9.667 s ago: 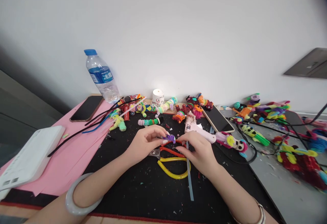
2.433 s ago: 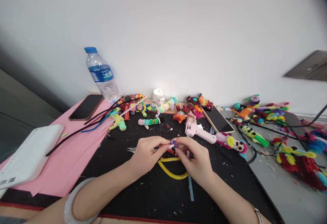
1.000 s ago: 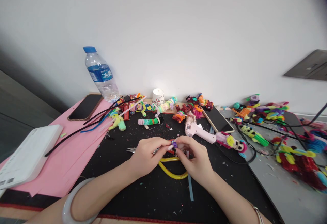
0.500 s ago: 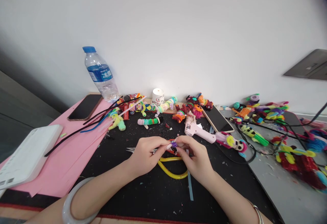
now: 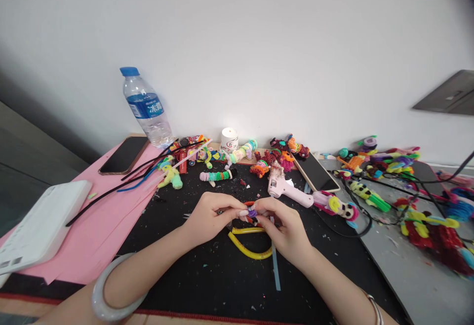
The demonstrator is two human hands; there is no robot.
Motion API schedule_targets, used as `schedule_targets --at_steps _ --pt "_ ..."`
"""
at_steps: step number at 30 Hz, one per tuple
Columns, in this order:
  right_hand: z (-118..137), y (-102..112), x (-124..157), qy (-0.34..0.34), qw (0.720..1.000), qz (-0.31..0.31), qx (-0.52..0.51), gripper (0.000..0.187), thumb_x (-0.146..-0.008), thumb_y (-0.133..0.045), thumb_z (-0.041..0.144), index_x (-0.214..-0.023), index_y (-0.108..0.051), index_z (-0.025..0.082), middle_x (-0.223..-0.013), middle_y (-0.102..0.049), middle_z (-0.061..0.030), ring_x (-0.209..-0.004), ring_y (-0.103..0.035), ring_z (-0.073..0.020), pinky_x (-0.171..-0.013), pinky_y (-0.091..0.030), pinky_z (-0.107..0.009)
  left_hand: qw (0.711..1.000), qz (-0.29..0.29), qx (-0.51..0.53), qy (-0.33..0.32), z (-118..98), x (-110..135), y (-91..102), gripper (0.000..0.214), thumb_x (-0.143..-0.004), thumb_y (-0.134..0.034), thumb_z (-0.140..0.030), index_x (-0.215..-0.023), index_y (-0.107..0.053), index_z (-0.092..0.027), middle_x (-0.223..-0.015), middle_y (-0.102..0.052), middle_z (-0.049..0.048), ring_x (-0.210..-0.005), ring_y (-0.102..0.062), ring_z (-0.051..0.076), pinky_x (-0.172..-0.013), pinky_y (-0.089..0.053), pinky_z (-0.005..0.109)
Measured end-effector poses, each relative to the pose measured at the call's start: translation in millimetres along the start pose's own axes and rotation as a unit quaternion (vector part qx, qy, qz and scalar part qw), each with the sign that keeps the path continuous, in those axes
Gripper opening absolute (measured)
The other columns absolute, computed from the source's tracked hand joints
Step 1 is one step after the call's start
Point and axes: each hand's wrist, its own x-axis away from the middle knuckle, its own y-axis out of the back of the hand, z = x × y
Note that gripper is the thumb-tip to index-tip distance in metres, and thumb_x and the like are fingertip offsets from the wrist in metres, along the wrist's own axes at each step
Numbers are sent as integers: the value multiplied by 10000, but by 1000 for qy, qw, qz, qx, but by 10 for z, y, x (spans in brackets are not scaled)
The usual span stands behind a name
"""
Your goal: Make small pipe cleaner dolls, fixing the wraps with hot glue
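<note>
Between my fingertips is a small purple fuzzy piece [image 5: 252,213], seemingly pipe cleaner, with a dark bit below it. My left hand [image 5: 217,219] pinches it from the left, and my right hand [image 5: 284,226] pinches it from the right; the fingers hide much of it. Beneath the hands lies a tool with yellow handles [image 5: 252,252], its metal tip poking out left of my left hand. An orange-red loop shows behind the fingers. A pale strip [image 5: 276,268] rests by my right hand. Beyond it sits a pink glue gun [image 5: 291,194].
Pipe-cleaner figures [image 5: 217,176] lie along the wall and at right [image 5: 370,196]. A water bottle [image 5: 146,110], paper cup [image 5: 229,140], two phones [image 5: 124,155] and a white box [image 5: 44,221] stand around the black mat [image 5: 207,285]. A black cable [image 5: 355,235] curls at right.
My left hand has shifted slightly left and up, and the purple piece shows a little more between the fingertips. My right hand stays almost in place.
</note>
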Motion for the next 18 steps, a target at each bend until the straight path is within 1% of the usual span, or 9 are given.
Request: schedule_targets --at_steps 5,8,14,18 --pt "2 26 -20 22 1000 17 -12 190 -837 -535 84 -964 -583 218 -890 -657 -22 -785 -623 -128 -694 -511 -227 999 15 34 22 19 -21 31 99 -780 -630 -187 -747 -718 -155 -664 -717 27 -575 -655 124 -525 -511 176" --pt "16 47 -32 23 999 34 -26 172 -844 -536 101 -963 -595 211 -890 -663 -25 -773 -624 -126 -678 -508 -222 998 30 45 39 24 -23 48 100 -773 -630 -162 -733 -720 -150 -658 -717 28 -574 -654 123 -539 -515 179" --pt "35 72 -38 -3 995 78 -59 144 -851 -541 118 -949 -604 203 -866 -661 -20 -732 -613 -113 -668 -499 -207 989 71 84 95 10 -40 73 108 -748 -658 -196 -713 -726 -121 -648 -717 44 -584 -655 136 -576 -528 201" --pt "21 68 -47 -20 991 97 -86 126 -841 -564 133 -933 -607 207 -866 -661 -17 -742 -613 -114 -677 -502 -202 983 102 105 109 12 -55 91 112 -747 -659 -200 -720 -728 -116 -657 -723 48 -610 -667 140 -599 -524 198"
